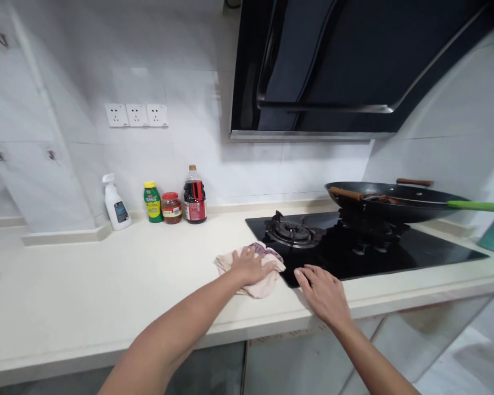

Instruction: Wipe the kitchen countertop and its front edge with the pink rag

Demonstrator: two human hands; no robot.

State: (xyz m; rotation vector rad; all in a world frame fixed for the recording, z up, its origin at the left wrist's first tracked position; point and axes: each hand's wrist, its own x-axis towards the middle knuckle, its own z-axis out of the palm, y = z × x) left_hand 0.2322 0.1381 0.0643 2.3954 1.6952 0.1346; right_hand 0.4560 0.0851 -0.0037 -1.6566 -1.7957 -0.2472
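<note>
My left hand point(250, 267) presses down on a pale pink cloth point(263, 287), its fingers bent into the fabric. This cloth lies bunched on the cream countertop point(160, 291), against the left edge of the black gas stove point(325, 258). Close to the stove's front left corner, my right hand point(323, 293) rests at the counter's edge. Its fingers are loosely curved, the thumb is apart, and no object shows in it.
A black wok point(399, 211) sits on the right burner, with a green-handled utensil point(477, 206) across it. Along the wall stand a white spray bottle point(116, 204), a green bottle point(152, 204), a red-lidded jar point(172, 209) and a dark sauce bottle point(195, 197). Overhead hangs the range hood point(333, 66).
</note>
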